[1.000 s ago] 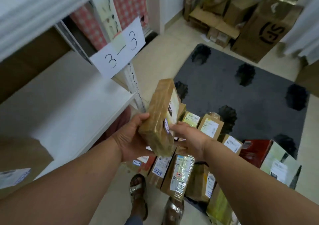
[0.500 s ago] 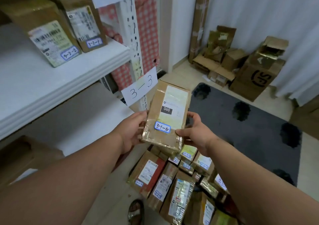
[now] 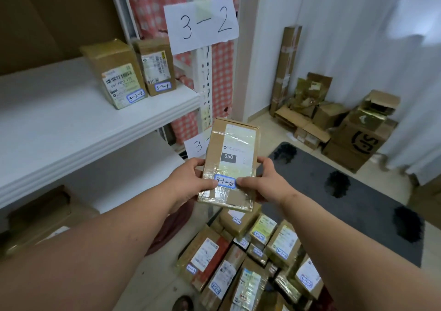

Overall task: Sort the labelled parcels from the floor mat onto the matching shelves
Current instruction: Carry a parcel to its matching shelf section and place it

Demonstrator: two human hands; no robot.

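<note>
You hold one flat cardboard parcel (image 3: 230,165) upright in front of you, above the pile on the floor and just off the front edge of the white shelves. Your left hand (image 3: 191,181) grips its left edge and your right hand (image 3: 265,181) its right edge, both thumbs pressed on the face beside the blue-framed label (image 3: 225,182), which appears to read 3-1-10. Behind the parcel hangs a paper sign (image 3: 196,145) for the lower level, partly hidden, with only a "3" legible. Higher up on the post, a larger sign (image 3: 201,24) reads 3-2.

On the shelf board (image 3: 71,129) under that sign stand two placed boxes, side by side: one labelled 3-2-2 (image 3: 114,71) and one labelled 3-2-1 (image 3: 156,66). Judged from this, sorting has only begun. Below your arms many labelled parcels (image 3: 241,258) remain in a tight heap on and beside the dark floor mat (image 3: 358,191).

The held parcel matches neither visible sign; its shelf, presumably marked 3-1, lies outside the view.
</note>
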